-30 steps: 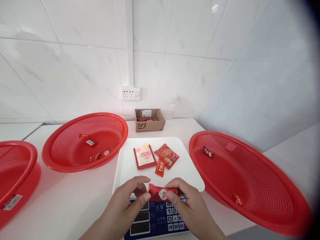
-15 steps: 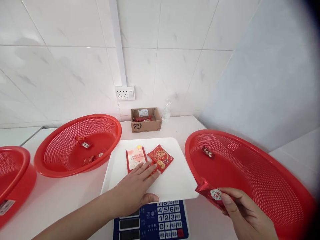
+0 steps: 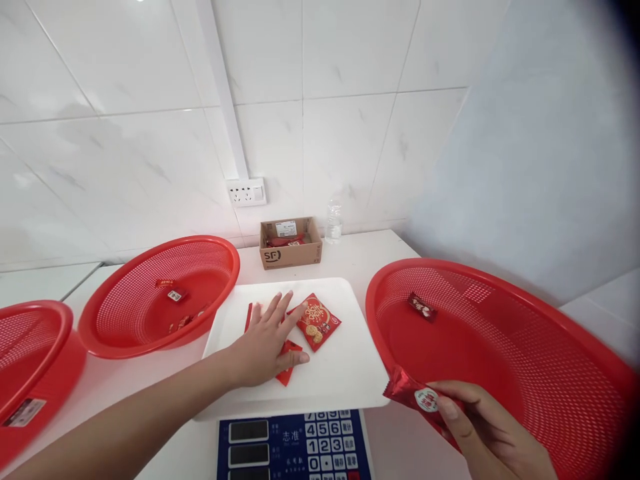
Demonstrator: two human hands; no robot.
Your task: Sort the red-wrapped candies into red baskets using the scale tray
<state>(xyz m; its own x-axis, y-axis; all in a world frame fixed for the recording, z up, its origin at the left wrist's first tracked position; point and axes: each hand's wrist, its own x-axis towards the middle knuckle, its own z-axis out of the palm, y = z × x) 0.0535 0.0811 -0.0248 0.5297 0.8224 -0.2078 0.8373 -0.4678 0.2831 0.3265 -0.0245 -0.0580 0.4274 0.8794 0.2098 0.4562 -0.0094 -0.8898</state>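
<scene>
My left hand (image 3: pixel 263 343) lies palm down with fingers spread over the white tray (image 3: pixel 330 393). It covers most of a card with a red edge (image 3: pixel 249 315) and part of a small red packet (image 3: pixel 289 373); whether it presses on them I cannot tell. Just right of its fingertips is a red square snack packet (image 3: pixel 319 323) with gold print and pictured biscuits. Between thumb and fingers, my right hand (image 3: pixel 493 427) grips a shiny red wrapped snack (image 3: pixel 415 397) with a white oval label, near the rim of the right red basket (image 3: pixel 373 307).
Beneath the tray sits a blue scale (image 3: pixel 295 447) with number keys. At the back are a cardboard box (image 3: pixel 293 255) holding red packets and a clear plastic bottle (image 3: pixel 334 220). Red baskets (image 3: pixel 150 347) stand left too. One dark red packet (image 3: pixel 421 307) lies in the right basket.
My left hand has shifted left and up the tray, from the small red packet onto the card, uncovering more of the square packet. My right hand keeps the wrapped snack. The view has tilted slightly.
</scene>
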